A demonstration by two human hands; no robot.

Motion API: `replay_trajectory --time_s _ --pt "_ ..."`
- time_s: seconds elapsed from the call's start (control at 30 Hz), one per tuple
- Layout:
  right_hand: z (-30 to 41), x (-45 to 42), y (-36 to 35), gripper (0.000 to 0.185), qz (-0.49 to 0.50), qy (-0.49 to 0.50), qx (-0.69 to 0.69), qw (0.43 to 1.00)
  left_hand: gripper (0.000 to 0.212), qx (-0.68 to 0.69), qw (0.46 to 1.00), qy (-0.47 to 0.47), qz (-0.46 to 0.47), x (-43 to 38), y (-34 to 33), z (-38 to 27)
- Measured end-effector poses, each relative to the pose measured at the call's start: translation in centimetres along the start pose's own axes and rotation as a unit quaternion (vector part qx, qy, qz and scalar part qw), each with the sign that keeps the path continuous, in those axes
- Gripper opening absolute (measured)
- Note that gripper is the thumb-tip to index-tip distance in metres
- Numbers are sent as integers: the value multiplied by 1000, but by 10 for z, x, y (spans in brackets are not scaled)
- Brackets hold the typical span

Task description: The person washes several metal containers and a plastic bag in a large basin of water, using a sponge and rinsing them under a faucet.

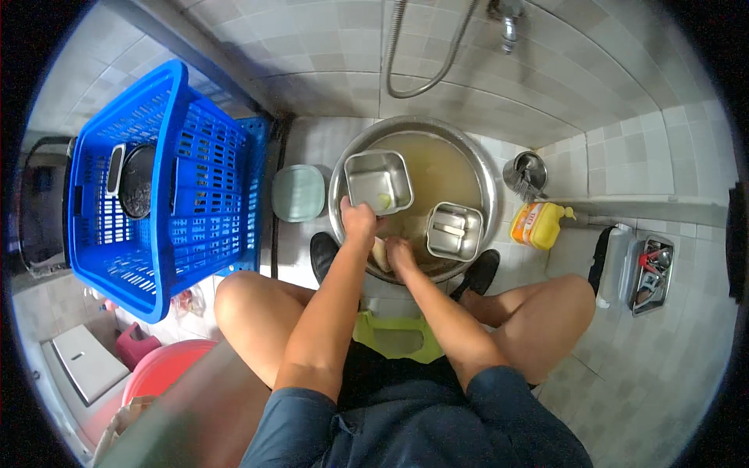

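Note:
A large round metal basin (488, 175) of cloudy brownish water sits on the floor between my feet. My left hand (359, 222) grips the near left corner of a square stainless steel container (379, 181), tilted over the basin; a small yellow-green piece (384, 201) lies inside it. My right hand (400, 256) is low at the basin's near side, beside a pale object (381, 255) that looks like a sponge or cloth. Its fingers are partly hidden, so its hold cannot be told. A second square steel container (455, 231), with a pale strip across it, rests at the basin's right side.
Left stand a blue plastic basket (205, 193) holding dark cookware and a pale green lid or box (298, 193). Right are a metal cup of utensils (525, 175), a yellow bottle (535, 225) and a utensil tray (652, 275). A shower hose (418, 90) hangs ahead.

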State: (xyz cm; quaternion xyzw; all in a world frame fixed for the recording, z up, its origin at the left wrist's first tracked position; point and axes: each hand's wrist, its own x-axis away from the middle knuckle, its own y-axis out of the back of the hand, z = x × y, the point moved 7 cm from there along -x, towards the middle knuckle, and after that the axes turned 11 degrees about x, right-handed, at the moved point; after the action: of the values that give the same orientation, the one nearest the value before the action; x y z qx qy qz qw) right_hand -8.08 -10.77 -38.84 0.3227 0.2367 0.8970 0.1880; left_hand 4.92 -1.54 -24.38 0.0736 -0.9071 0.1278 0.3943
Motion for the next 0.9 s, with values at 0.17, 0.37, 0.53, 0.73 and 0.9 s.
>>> replay_trajectory --time_s 0.17,0.37,0.53,0.73,0.9 --pt "40 51 14 17 73 -24 -158 984 63 -346 902 -249 -67 -39 22 3" --pt "43 50 55 19 18 3 -247 969 60 -328 886 -327 15 -59 12 18" --pt "65 38 70 38 2 -45 -232 972 59 -257 921 -284 77 -58 11 21" --pt "80 34 61 39 73 -63 -225 970 62 -298 885 -351 73 -42 21 14" --pt "73 48 53 34 144 -96 -141 975 71 -385 815 -431 31 -33 28 4"
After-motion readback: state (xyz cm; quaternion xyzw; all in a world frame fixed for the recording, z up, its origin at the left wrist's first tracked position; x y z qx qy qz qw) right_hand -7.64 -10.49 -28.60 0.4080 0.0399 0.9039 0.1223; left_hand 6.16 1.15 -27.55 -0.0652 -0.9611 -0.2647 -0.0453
